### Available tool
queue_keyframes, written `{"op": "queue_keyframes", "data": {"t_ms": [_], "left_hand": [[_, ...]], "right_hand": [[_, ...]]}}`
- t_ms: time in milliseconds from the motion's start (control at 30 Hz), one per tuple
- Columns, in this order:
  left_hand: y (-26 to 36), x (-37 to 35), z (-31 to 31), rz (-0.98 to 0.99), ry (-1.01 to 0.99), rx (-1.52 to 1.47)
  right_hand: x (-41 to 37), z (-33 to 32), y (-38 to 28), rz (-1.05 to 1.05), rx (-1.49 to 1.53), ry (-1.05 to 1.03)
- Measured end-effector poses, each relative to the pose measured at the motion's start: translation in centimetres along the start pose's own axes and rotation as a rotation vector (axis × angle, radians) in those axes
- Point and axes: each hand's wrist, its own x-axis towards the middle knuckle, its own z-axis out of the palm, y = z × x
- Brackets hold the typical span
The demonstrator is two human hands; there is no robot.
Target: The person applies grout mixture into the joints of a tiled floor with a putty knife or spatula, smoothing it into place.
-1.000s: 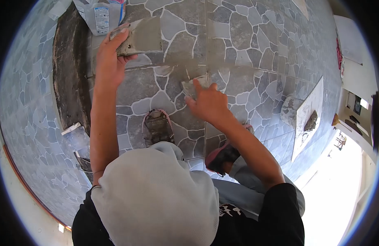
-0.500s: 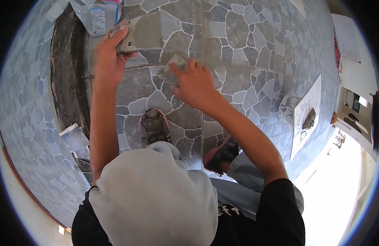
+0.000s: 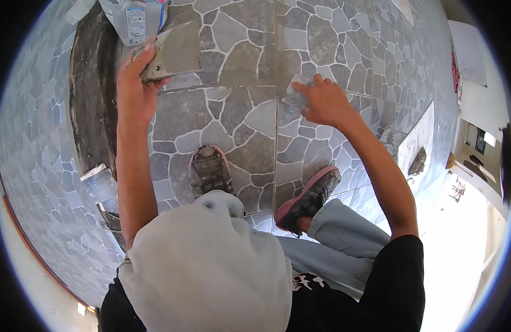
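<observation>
Stone-patterned floor tiles point(image 3: 233, 116) lie under me; my left hand point(image 3: 135, 83) grips a mortar-smeared board point(image 3: 175, 50), my right hand point(image 3: 325, 103) closes on what seems a small scraper point(image 3: 296, 95) touching those tiles.

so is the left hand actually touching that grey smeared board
Touching. The head view shows the left hand clamped on the near edge of the grey smeared board, with fingers above and below it.

Grey stone-pattern tiles with white joints cover the floor point(image 3: 344, 50). A dark bare strip point(image 3: 92, 94) runs along the left; daylight point(image 3: 460, 243) floods in near right.
</observation>
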Motion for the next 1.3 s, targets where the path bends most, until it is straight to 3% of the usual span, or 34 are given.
{"op": "queue_keyframes", "data": {"t_ms": [133,200,233,300,333,400,467,533,600,700,800,900,1000,1167,1300], "left_hand": [[-1.8,-0.5,0.9,-0.031,0.009,-0.012],[-3.2,-0.6,2.0,-0.173,-0.027,-0.025],[-4.1,-0.7,2.8,-0.173,-0.024,-0.020],[-5.7,-1.2,4.4,-0.315,-0.054,-0.049],[-6.0,-1.3,4.9,-0.321,-0.053,-0.040],[-6.3,-1.5,5.7,-0.297,-0.077,-0.055],[-5.9,-1.8,4.5,-0.286,-0.048,-0.121],[-4.6,-1.6,2.7,-0.283,-0.021,-0.179],[-1.2,-0.4,1.4,-0.026,0.032,-0.230],[2.2,0.8,1.3,0.073,0.000,-0.253],[2.7,1.0,2.7,0.088,-0.030,-0.280],[1.9,0.4,3.1,-0.001,-0.101,-0.345],[1.1,-0.3,2.2,0.014,-0.024,-0.277],[0.6,1.0,-2.3,0.014,-0.080,-0.318],[1.7,1.5,-0.6,0.043,-0.056,-0.295]], "right_hand": [[-0.8,-0.9,0.3,-0.028,0.255,0.175],[-0.8,-1.7,-0.6,-0.167,0.848,0.266],[-1.1,-2.1,-1.7,-0.170,0.852,0.267],[-1.5,-2.9,-4.5,-0.271,1.595,0.244],[-1.4,-2.4,-4.7,-0.268,1.605,0.243],[-0.9,-0.8,-4.8,-0.351,0.935,0.418],[-0.4,-0.6,-3.8,-0.304,0.906,0.424],[-0.1,-0.9,-3.2,-0.096,0.445,0.279],[1.0,-0.6,-5.4,-0.112,0.477,0.315],[4.2,-2.1,-12.0,-0.280,0.366,0.346],[8.6,-2.1,-20.0,-0.476,0.316,0.598],[10.3,-4.4,-23.3,-0.435,0.201,0.402],[10.0,-3.5,-21.1,-0.384,0.156,0.336],[5.7,1.6,-8.2,-0.305,0.143,0.252],[2.1,2.6,-2.3,-0.173,0.137,0.125]]}}
